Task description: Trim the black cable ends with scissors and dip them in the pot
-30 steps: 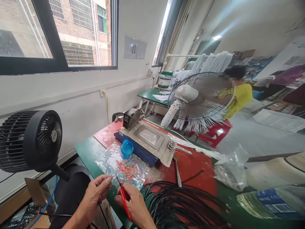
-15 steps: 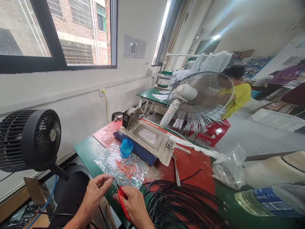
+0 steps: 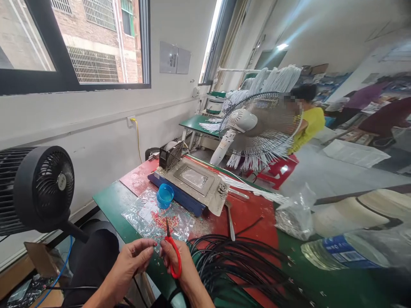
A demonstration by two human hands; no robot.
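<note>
My left hand [image 3: 136, 256] is closed in a pinch around the end of a black cable [image 3: 140, 291], whose length hangs below the hand. A small red bit shows at those fingertips. Close beside it, my right hand [image 3: 181, 259] is wrapped round red-handled scissors [image 3: 175, 252], their dark tip pointing up and away from me. Beyond both hands, small red and yellow pieces [image 3: 164, 221] lie scattered on a clear plastic bag [image 3: 138, 212]. A blue round container [image 3: 165, 196] stands at the bag's far side. To the right rests a bundle of black cables [image 3: 221, 269].
Behind the bag sits a blue-sided machine [image 3: 180, 194] with a metal top and small fan. A metal tool [image 3: 231, 224] lies right of it. A plastic bottle [image 3: 343, 252] is at the right. A black fan [image 3: 45, 188] stands left; a person in yellow [image 3: 310, 124] sits beyond a white fan.
The scissors have turned from lying low in my right palm to pointing upward. A red bit now shows at my left fingertips. The view has shifted slightly to the right.
</note>
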